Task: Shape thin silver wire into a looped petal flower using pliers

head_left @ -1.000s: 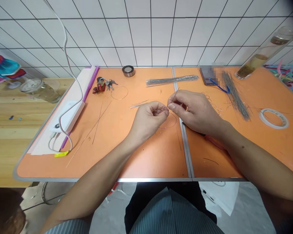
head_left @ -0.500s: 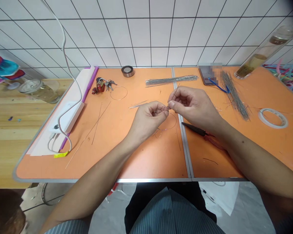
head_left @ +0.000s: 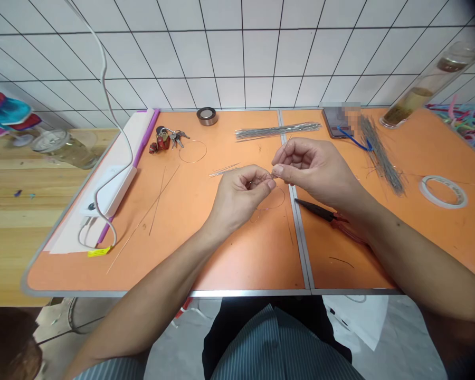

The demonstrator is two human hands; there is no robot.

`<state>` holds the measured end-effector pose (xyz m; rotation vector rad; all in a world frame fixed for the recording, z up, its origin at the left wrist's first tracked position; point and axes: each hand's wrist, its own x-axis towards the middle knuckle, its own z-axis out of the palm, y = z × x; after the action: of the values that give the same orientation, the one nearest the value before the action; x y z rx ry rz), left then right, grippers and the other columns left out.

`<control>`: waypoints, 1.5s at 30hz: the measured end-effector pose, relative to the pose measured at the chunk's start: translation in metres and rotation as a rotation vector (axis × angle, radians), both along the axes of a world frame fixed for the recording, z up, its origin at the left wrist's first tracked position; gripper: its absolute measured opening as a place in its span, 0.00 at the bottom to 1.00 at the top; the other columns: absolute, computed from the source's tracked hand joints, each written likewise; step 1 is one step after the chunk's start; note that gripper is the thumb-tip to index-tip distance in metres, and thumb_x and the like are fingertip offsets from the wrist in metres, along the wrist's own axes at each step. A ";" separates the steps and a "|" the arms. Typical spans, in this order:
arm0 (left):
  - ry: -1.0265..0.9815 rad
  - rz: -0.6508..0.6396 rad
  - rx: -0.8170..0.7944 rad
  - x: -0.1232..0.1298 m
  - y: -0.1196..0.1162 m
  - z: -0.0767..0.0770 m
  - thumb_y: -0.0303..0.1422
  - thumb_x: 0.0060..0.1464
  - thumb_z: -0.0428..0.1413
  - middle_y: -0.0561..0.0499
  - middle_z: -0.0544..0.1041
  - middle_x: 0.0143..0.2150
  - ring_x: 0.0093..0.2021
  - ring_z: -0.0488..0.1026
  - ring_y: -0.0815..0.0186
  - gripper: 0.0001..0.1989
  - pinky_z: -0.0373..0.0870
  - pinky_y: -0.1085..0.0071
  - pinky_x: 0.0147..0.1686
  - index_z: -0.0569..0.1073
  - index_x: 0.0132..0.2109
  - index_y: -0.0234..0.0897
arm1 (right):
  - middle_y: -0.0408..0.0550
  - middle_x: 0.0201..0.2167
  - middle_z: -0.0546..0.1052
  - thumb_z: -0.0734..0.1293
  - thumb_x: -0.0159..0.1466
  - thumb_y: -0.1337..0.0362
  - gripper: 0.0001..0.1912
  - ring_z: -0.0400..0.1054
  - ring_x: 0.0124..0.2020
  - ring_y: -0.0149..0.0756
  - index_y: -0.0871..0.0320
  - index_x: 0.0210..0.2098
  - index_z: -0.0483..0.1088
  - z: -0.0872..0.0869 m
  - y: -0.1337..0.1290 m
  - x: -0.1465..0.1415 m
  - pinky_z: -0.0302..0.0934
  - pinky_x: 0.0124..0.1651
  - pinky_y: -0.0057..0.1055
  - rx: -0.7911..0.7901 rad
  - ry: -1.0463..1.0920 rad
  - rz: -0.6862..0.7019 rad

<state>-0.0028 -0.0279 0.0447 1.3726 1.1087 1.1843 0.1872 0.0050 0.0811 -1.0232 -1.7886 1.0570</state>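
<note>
Wire (head_left: 272, 176) sits above the orange desk (head_left: 241, 264), between your left hand (head_left: 235, 196) and right hand (head_left: 320, 171), near the red-handled tool (head_left: 320, 212). Each grip is closed, fingertips pinching it; both have barely shifted, leaving it held where they meet.

2 wire bundles (head_left: 277, 131), 1 red-handled tool (head_left: 320, 211), 1 dark tape roll (head_left: 207, 122), 1 white ring (head_left: 425, 192), 1 key bunch (head_left: 176, 138), 1 phone (head_left: 332, 124).

small craft workspace | orange folding table (head_left: 237, 264) | wire bundles (head_left: 277, 131) | pliers (head_left: 320, 211) | tape rolls (head_left: 207, 116) | tiled wall (head_left: 225, 53)
</note>
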 end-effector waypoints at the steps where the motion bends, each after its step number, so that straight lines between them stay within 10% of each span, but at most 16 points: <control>1: -0.004 -0.002 0.009 0.000 0.000 0.000 0.35 0.54 0.69 0.55 0.69 0.26 0.27 0.60 0.70 0.09 0.57 0.69 0.28 0.79 0.31 0.38 | 0.44 0.31 0.76 0.79 0.63 0.62 0.10 0.68 0.32 0.34 0.54 0.33 0.76 0.000 0.000 0.000 0.66 0.34 0.33 -0.010 0.009 0.003; 40: 0.021 -0.040 0.004 -0.001 0.002 -0.002 0.36 0.54 0.68 0.54 0.72 0.27 0.28 0.64 0.69 0.08 0.62 0.70 0.29 0.80 0.30 0.38 | 0.41 0.28 0.77 0.81 0.63 0.57 0.13 0.66 0.26 0.30 0.55 0.37 0.76 -0.012 0.008 0.004 0.61 0.29 0.31 -0.246 0.155 0.063; 45: 0.006 -0.043 -0.028 -0.003 0.004 -0.002 0.35 0.52 0.68 0.53 0.73 0.27 0.28 0.66 0.69 0.08 0.64 0.70 0.29 0.80 0.30 0.38 | 0.46 0.36 0.81 0.77 0.69 0.56 0.09 0.72 0.33 0.38 0.50 0.44 0.77 -0.013 0.011 0.009 0.67 0.35 0.37 -0.007 0.051 -0.082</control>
<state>-0.0059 -0.0239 0.0429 1.3728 1.0907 1.1305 0.1963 0.0159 0.0684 -1.0554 -1.6890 1.0314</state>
